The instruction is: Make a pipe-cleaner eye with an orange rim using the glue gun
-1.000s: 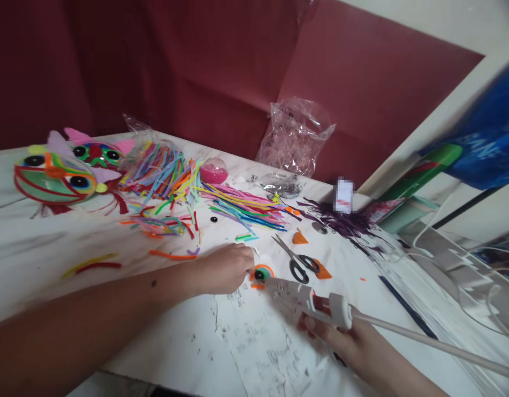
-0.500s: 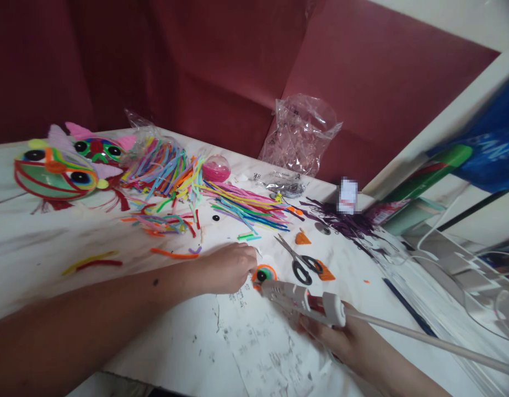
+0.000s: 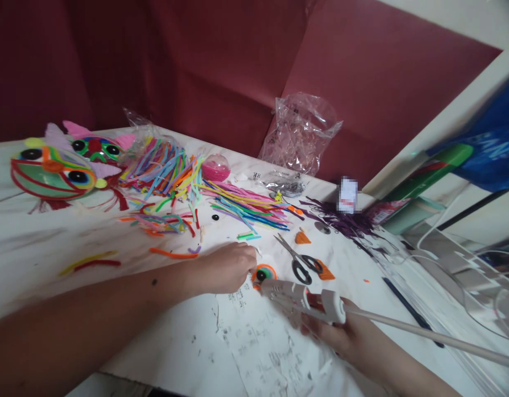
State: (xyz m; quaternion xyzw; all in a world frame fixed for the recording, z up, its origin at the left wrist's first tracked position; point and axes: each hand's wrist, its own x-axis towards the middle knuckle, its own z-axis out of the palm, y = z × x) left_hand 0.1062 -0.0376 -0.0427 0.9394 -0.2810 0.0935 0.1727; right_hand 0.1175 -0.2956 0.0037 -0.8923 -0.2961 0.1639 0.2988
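My right hand (image 3: 331, 328) is wrapped round a white hot glue gun (image 3: 304, 299) with a glue stick (image 3: 423, 335) poking out of its back end. The gun's nozzle points left, at the lower edge of a round eye piece (image 3: 263, 274) with a black centre and rings of green and orange. Closed beside that piece is my left hand (image 3: 233, 267), its fingertips at the piece's left edge; whether they grip it is hidden. Black-handled scissors (image 3: 299, 260) lie slightly open to the right of the eye piece, by two orange scraps (image 3: 325, 270).
Several coloured pipe cleaners (image 3: 250, 204) spread over the middle and left of the table. Two decorated animal heads (image 3: 51, 179) stand at the far left. Clear plastic bags (image 3: 298, 138) lean at the back. Purple strips (image 3: 349, 223) and a dark pen-like stick (image 3: 411, 311) lie right.
Both hands and the glue gun hold nearly the same position. The view has shifted very slightly.
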